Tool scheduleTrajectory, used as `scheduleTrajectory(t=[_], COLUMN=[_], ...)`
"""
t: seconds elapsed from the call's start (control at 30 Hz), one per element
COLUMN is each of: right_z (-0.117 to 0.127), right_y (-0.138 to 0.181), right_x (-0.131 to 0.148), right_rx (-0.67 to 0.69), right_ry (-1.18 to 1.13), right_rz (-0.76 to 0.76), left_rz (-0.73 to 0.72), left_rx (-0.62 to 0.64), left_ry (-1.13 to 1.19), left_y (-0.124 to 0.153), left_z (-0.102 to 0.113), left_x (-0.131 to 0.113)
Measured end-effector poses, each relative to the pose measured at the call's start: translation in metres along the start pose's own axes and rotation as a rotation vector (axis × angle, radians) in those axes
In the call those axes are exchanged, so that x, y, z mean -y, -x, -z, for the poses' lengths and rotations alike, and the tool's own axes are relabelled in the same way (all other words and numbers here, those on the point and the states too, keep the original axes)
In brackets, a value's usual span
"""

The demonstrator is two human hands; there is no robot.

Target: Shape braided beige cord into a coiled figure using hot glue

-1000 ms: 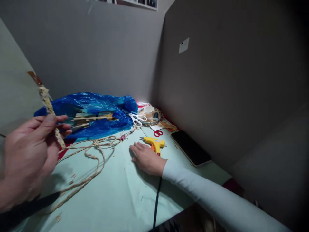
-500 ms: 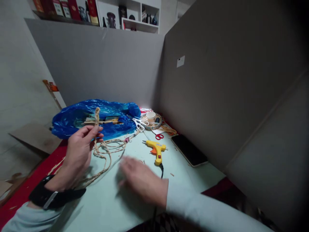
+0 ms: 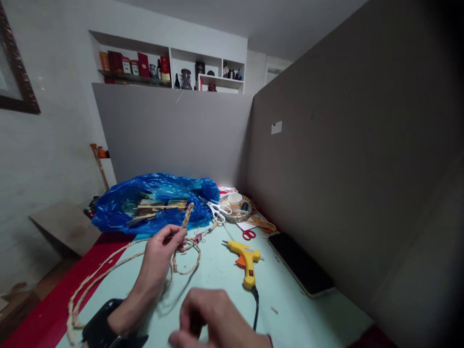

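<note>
My left hand (image 3: 163, 261) is closed in a pinch on a braided straw cord (image 3: 188, 214), its folded tip standing up above the fingers. From there the cord (image 3: 195, 263) loops over the pale green tabletop, and more lengths of it trail down the left side to the front. Low in the middle of the view is my right hand (image 3: 217, 316), cut off by the bottom edge. Its fingers are curled with the thumb apart from them, and nothing shows between them. A yellow glue gun (image 3: 247, 261) lies just beyond it, its black cable running forward.
A blue plastic bag (image 3: 119, 198) with thin wooden strips lies behind my left hand. Nearby are white scissors (image 3: 219, 211), a woven tray (image 3: 250, 209) with a paper cup (image 3: 235, 200), and red-handled scissors (image 3: 249, 235). A black phone (image 3: 300, 263) lies beside the grey partition (image 3: 326, 159).
The view has tilted upward. My left hand has carried the cord's end to the right, and the trailing lengths now spread out on the left. My right hand has come closer to me.
</note>
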State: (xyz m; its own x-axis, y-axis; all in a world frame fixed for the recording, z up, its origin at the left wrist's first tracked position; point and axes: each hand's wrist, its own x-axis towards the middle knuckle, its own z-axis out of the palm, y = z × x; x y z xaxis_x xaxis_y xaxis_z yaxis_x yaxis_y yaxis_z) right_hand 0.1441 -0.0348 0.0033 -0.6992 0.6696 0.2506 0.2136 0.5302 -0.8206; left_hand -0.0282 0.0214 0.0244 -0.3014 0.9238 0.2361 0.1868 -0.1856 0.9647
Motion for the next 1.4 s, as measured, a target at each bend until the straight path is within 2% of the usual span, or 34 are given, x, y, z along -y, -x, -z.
scheduleTrajectory(t=[0.07,0.1,0.17,0.33,0.5,0.63,0.7,0.8,0.87,1.0,1.17,1.27,1.4], right_z=[0.018,0.027,0.042,0.059,0.059,0.057,0.056,0.054,0.055,0.058,0.061,0.059,0.052], right_y=[-0.017,-0.024,-0.039,-0.066,-0.077,-0.079,-0.080,-0.080,-0.079,-0.073,-0.069,-0.068,-0.066], right_x=[-0.008,-0.013,-0.024,-0.050,-0.061,-0.067,-0.070,-0.074,-0.076,-0.073,-0.056,-0.050,-0.049], right_rx=[-0.119,-0.153,-0.202,-0.296,-0.282,-0.320,-0.334,-0.316,-0.279,-0.188,-0.099,-0.124,-0.204], right_ry=[-0.379,-0.523,-0.609,-0.654,-0.675,-0.671,-0.667,-0.658,-0.642,-0.638,-0.693,-0.684,-0.760], right_rz=[-0.156,-0.182,-0.159,-0.119,-0.121,-0.126,-0.136,-0.173,-0.201,-0.211,-0.139,-0.164,-0.171], left_rz=[-0.015,-0.025,-0.045,-0.052,-0.111,-0.190,-0.280,-0.528,-0.638,-0.726,-0.772,-0.824,-0.970], left_rx=[0.008,0.006,-0.007,-0.031,-0.053,-0.072,-0.049,0.011,0.014,-0.003,0.021,0.047,0.041], left_ry=[-0.015,-0.019,-0.019,-0.034,-0.093,-0.140,-0.219,-0.459,-0.568,-0.645,-0.693,-0.752,-0.857], left_y=[0.002,0.003,0.004,0.006,0.009,0.015,0.017,0.017,0.016,0.016,0.019,0.022,0.023], left_z=[-0.001,-0.002,-0.003,-0.005,-0.013,-0.017,-0.014,-0.006,-0.002,-0.001,-0.005,-0.006,-0.007], left_x=[0.002,0.002,0.003,0.002,0.008,0.017,0.021,0.027,0.030,0.033,0.035,0.038,0.038])
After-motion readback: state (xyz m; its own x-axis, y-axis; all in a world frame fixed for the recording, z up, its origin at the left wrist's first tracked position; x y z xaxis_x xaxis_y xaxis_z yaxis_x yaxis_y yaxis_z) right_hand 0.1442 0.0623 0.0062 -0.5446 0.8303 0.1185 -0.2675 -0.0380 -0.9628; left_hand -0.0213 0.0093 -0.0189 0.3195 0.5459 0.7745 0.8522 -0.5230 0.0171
